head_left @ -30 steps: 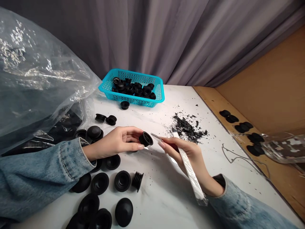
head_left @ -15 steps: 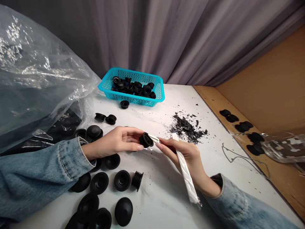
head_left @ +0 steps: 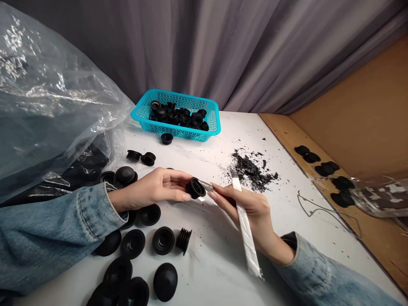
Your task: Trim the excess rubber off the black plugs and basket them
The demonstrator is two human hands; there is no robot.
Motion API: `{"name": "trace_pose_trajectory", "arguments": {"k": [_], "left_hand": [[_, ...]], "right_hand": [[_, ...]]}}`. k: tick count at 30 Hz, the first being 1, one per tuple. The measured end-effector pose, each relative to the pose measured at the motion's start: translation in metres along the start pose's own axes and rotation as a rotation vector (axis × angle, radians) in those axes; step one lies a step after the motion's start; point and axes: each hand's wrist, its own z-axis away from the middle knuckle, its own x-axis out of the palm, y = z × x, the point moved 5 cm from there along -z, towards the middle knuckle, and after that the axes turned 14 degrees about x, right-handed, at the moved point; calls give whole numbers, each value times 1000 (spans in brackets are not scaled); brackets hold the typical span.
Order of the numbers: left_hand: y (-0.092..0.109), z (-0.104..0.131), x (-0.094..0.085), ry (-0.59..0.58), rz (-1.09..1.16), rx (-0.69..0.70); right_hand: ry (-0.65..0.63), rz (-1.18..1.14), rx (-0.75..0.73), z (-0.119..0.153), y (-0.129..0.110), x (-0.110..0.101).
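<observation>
Between its thumb and fingers, my left hand [head_left: 159, 187] grips a black ribbed rubber plug [head_left: 195, 188], its hollow side turned to the right. My right hand [head_left: 247, 212] pinches thin metal tweezers [head_left: 206, 185], whose tips reach the plug's opening. A tool with a white wrapped handle [head_left: 247, 233] also rests in my right hand, slanting down across the palm with its dark tip near the black scraps [head_left: 253, 170]. Several more black plugs [head_left: 163, 240] lie around and below my left forearm, some dome up, others hollow side up.
A blue basket [head_left: 178, 131] of black plugs stands at the back. Clear plastic sheeting [head_left: 57, 97] covers the left side. On the right are a bent wire [head_left: 328, 210], paired black plugs [head_left: 325, 168] on a wooden ledge [head_left: 287, 131], and a plastic bag [head_left: 379, 197].
The tweezers have turned slightly at the plug's opening. The lower end of the white wrapped handle has swung a little left. My left hand has barely moved.
</observation>
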Motion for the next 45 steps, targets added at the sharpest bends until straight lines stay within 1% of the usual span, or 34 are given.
{"name": "trace_pose_trajectory", "arguments": {"k": [12, 20, 29, 35, 45], "left_hand": [[3, 1, 0, -82, -139, 21], [4, 1, -1, -123, -244, 48], [4, 3, 0, -166, -247, 44], [3, 3, 0, -197, -263, 47], [7, 3, 5, -238, -271, 67]], "right_hand": [[32, 18, -62, 4, -5, -1], [34, -39, -77, 6, -3, 1], [34, -62, -108, 8, -7, 0], [11, -54, -110, 9, -8, 1], [-33, -27, -104, 13, -11, 4]]}}
